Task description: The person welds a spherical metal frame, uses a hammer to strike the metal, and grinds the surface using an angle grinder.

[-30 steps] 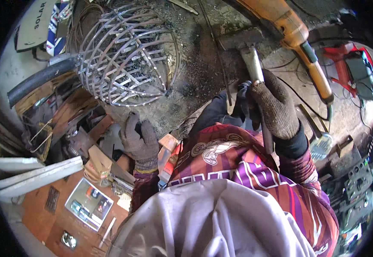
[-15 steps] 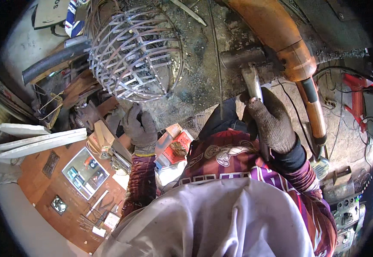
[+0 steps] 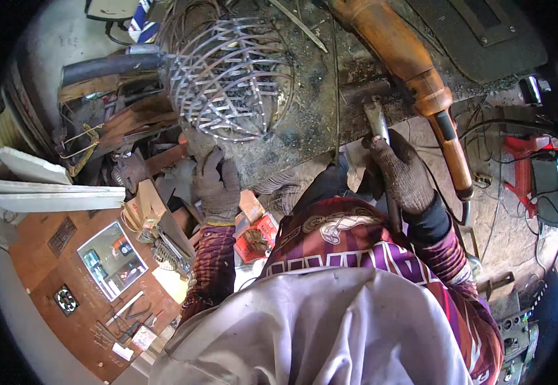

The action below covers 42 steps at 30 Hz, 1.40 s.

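Note:
A domed cage of welded metal rods (image 3: 228, 83) lies on the dark, grimy worktable (image 3: 304, 122). My left hand (image 3: 218, 189), in a brown knit glove, is at the table's front edge just below the cage, fingers apart and holding nothing. My right hand (image 3: 404, 176), gloved the same way, is wrapped round the metal handle of a hammer (image 3: 376, 122). The hammer's dark cylindrical head rests at the table edge. Right beside it lies a long orange-brown tool (image 3: 394, 51) with a jointed neck and a narrower grip.
A thin rod (image 3: 336, 83) crosses the table, and a flat metal strip (image 3: 299, 25) lies behind it. Wood and scrap (image 3: 131, 122) crowd the left, above a brown board (image 3: 42, 263). Red equipment (image 3: 523, 167) and cables occupy the floor at right.
The whole view has shifted, so the cage sits farther right and slightly higher in it. My left hand remains near the table edge; my right hand keeps its grip on the hammer.

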Available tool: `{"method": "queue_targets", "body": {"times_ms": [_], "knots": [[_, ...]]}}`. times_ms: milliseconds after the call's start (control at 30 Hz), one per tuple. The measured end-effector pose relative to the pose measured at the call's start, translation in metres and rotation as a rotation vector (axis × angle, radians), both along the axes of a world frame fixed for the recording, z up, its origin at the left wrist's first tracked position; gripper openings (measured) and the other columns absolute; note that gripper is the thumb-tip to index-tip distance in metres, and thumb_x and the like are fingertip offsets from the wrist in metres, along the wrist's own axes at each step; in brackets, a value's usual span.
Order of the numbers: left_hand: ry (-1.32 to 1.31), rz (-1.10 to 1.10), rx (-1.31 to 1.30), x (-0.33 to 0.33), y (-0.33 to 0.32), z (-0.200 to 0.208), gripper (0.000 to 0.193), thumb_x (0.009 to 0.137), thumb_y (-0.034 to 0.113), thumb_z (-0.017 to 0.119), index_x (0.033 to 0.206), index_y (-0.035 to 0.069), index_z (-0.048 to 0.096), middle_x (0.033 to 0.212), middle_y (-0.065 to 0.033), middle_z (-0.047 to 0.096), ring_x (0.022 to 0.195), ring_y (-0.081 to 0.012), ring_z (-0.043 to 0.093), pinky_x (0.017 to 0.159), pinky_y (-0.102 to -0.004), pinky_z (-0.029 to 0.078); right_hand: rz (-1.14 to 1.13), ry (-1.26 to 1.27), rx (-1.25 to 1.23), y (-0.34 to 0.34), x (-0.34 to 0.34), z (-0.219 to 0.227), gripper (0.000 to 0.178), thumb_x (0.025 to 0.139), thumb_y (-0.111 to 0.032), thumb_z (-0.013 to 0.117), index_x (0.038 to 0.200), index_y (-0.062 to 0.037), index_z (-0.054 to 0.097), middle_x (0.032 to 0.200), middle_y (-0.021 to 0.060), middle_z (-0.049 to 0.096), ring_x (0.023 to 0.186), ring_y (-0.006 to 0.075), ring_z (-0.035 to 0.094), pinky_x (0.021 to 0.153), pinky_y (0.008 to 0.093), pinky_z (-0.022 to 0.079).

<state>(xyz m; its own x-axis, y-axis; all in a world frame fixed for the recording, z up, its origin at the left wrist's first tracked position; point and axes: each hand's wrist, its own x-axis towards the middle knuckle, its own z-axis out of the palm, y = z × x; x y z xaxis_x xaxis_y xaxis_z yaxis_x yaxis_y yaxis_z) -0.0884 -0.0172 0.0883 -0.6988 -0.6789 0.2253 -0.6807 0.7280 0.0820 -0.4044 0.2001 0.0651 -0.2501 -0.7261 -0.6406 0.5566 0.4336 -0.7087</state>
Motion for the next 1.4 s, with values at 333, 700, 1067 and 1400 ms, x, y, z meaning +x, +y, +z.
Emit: {"method": "queue_targets", "body": {"times_ms": [333, 700, 1067, 1400], "knots": [[0.244, -0.07, 0.031, -0.024, 0.063, 0.027, 0.021, 0.089, 0.011, 0.071, 0.106, -0.001, 0.067, 0.1, -0.0194, 0.069, 0.092, -0.0372, 0.066, 0.084, -0.0437, 0.054, 0.093, 0.557, -0.133, 0.01, 0.013, 0.003, 0.043, 0.102, -0.043, 0.061, 0.103, 0.0008, 0.06, 0.07, 0.0081, 0.06, 0.062, 0.016, 0.062, 0.055, 0.0348, 0.049], [0.365, -0.217, 0.881, -0.102, 0.106, 0.071, 0.047, 0.088, 0.024, 0.078, 0.121, -0.001, 0.057, 0.103, -0.015, 0.066, 0.094, -0.0303, 0.067, 0.083, -0.0394, 0.052, -0.01, 0.774, -0.726, -0.063, 0.044, 0.091, 0.03, 0.096, -0.019, 0.067, 0.116, 0.0027, 0.064, 0.086, 0.0149, 0.066, 0.075, 0.0229, 0.067, 0.07, 0.0359, 0.055], [0.913, 0.882, 0.88, -0.031, 0.107, 0.066, 0.034, 0.093, 0.031, 0.072, 0.113, 0.007, 0.06, 0.077, 0.0006, 0.061, 0.055, -0.0084, 0.056, 0.046, -0.0239, 0.043, 0.292, 0.849, -0.625, -0.007, 0.036, 0.08, 0.058, 0.091, -0.042, 0.07, 0.131, -0.0017, 0.058, 0.109, 0.0224, 0.068, 0.098, 0.0431, 0.067, 0.084, 0.0448, 0.056], [0.645, 1.05, 0.886, -0.026, 0.069, 0.031, 0.025, 0.093, 0.03, 0.068, 0.103, 0.008, 0.062, 0.069, 0.0024, 0.058, 0.048, -0.0072, 0.05, 0.04, -0.023, 0.034, -0.101, 1.102, -0.5, 0.046, -0.036, 0.072, 0.044, 0.09, -0.01, 0.076, 0.127, 0.0068, 0.061, 0.109, 0.0171, 0.072, 0.104, 0.0249, 0.071, 0.093, 0.0349, 0.056]]}}
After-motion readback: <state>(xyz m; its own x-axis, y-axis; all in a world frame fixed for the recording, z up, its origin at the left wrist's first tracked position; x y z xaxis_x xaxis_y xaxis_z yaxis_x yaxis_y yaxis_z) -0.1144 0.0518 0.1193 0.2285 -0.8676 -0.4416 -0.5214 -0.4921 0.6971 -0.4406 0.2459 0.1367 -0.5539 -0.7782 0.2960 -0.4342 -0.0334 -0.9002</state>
